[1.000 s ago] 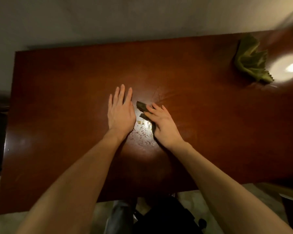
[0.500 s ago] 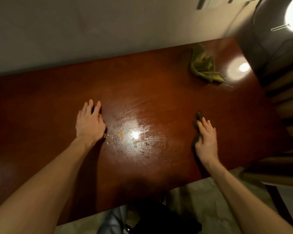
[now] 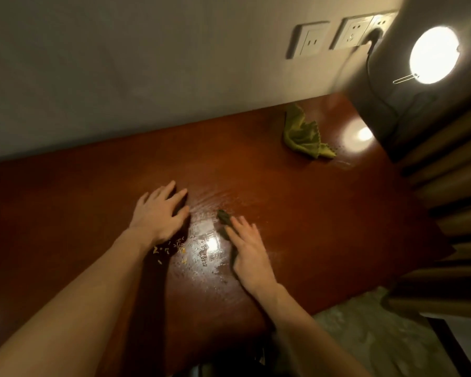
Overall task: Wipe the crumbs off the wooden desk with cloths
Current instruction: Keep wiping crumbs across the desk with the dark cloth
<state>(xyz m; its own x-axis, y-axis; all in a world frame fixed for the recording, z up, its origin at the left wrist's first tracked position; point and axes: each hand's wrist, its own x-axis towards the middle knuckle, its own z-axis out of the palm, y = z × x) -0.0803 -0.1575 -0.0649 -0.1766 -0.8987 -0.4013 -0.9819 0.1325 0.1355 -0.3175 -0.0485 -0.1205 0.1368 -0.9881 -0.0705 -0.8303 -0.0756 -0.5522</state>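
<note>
Has both hands down on the wooden desk (image 3: 310,227), well inside its near edge. Spreads the left hand (image 3: 159,216) flat on the wood, fingers straight and a little apart, holding nothing; looks like shadow rather than fabric under those fingers, though too dim there to be sure. Presses the right hand (image 3: 249,251) onto a dark cloth (image 3: 223,216), fingers straight and close together on top of it, not curled round it. Shows only the far end of that cloth, poking out past the fingertips, plus a thin dark strip along the thumb side of the hand.

Shows a scatter of pale yellow crumbs (image 3: 172,248) just beside the left wrist, on its right, partly in the arm's shadow. Catches a bright glare (image 3: 211,243) on the polished wood between the two hands, with fine specks around it and down towards the near edge.

Finds a green cloth (image 3: 303,137) crumpled near the far right corner of the desk, well apart from both hands, with no hand on it, beside a second reflected spot of light.

Backs onto a pale wall (image 3: 120,77) with sockets (image 3: 307,40) at upper right, a dark cable (image 3: 370,58) plugged into one of them, and a round lit lamp (image 3: 434,54) further right
</note>
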